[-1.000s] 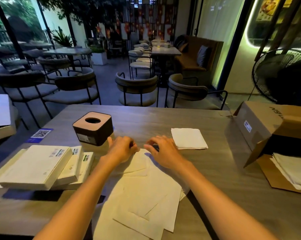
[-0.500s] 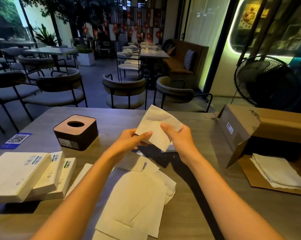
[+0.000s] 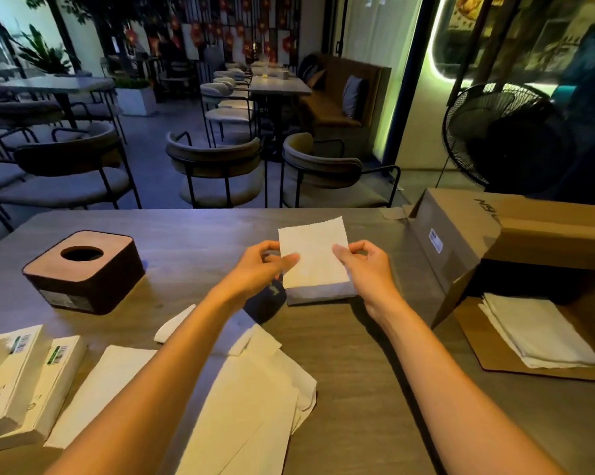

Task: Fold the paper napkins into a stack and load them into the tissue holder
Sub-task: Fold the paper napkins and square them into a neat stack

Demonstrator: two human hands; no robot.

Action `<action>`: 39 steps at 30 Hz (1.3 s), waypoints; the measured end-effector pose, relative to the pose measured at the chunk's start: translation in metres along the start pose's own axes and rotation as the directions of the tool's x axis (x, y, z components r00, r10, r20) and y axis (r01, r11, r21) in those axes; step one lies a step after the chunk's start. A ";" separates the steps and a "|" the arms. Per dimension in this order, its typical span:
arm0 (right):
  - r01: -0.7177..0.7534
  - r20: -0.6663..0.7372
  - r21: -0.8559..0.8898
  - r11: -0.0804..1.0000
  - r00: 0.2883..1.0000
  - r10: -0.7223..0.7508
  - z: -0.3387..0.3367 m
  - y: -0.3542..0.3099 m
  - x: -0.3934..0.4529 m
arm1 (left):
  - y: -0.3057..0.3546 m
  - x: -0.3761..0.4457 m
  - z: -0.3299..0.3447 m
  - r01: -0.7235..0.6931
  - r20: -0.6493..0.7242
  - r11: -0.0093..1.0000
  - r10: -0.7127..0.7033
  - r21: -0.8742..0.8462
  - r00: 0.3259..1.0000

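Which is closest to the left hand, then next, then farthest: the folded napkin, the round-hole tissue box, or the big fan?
1. Folded napkin: pinched by the left hand.
2. Tissue holder: on the table, off to the left.
3. Fan: far right, behind the cardboard box.

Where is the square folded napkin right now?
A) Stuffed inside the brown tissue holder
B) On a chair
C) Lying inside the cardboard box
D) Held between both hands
D: the folded napkin is pinched at its side edges by the left hand and the right hand, just above the folded stack on the table, away from the tissue holder.
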State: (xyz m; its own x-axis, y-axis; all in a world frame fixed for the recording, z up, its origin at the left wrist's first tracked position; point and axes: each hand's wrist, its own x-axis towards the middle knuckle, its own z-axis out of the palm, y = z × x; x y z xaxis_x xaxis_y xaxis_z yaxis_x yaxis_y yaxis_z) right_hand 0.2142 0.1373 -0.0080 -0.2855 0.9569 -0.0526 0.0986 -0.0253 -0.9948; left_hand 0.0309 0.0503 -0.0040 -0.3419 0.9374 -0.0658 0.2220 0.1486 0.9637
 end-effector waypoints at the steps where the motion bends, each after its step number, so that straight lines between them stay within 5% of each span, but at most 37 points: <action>1: -0.009 -0.004 0.013 1.000 1.000 0.009 0.000 0.002 0.001 | -0.003 0.002 0.005 -0.004 -0.010 1.000 0.004 -0.006 1.000; 5: 0.018 -0.052 -0.065 0.998 0.998 -0.021 0.004 0.016 0.011 | -0.015 0.011 0.016 -0.030 -0.135 0.999 0.026 -0.033 0.990; 12: 0.085 -0.057 -0.343 0.935 0.992 -0.111 0.010 0.034 0.026 | -0.026 0.018 0.016 -0.051 -0.203 0.984 0.085 0.169 0.975; 20: 0.097 -0.097 -0.601 0.793 0.976 -0.193 0.011 0.041 0.030 | -0.034 0.023 0.025 -0.071 -0.186 0.928 0.148 0.366 0.971; 24: 0.139 -0.120 -0.780 0.610 0.924 -0.364 0.014 0.049 0.024 | -0.037 0.024 0.033 0.044 -0.301 0.795 0.177 0.605 0.937; 27: 0.344 0.084 -0.821 0.456 0.862 -0.499 0.017 0.049 0.018 | -0.040 0.025 0.037 -0.118 -0.140 0.631 0.343 0.767 0.929; 30: 0.351 0.258 -0.859 0.374 0.926 -0.276 0.018 0.052 0.018 | -0.047 0.026 0.042 -0.207 0.125 0.473 0.200 0.856 0.972; 32: 0.291 0.266 -0.897 0.333 0.957 -0.118 0.018 0.054 0.019 | -0.051 0.025 0.045 -0.198 0.168 0.492 0.104 0.848 0.980; 35: 0.278 0.267 -0.908 0.314 0.960 -0.077 0.019 0.052 0.018 | -0.051 0.021 0.042 -0.195 0.149 0.586 0.126 0.787 0.981; 39: 0.338 0.194 -0.812 0.475 0.925 -0.327 0.023 0.049 0.006 | -0.040 -0.007 0.016 -0.184 0.102 0.663 0.162 0.726 0.982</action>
State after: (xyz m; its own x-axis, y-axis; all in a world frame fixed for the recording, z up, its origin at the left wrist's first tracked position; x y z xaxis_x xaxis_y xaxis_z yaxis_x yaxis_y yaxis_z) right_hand 0.1954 0.1351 -0.0589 -0.4813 0.8372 0.2596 0.7247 0.5467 -0.4195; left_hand 0.0390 0.0425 -0.0466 -0.2070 0.9762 0.0649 0.8727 0.1543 0.4632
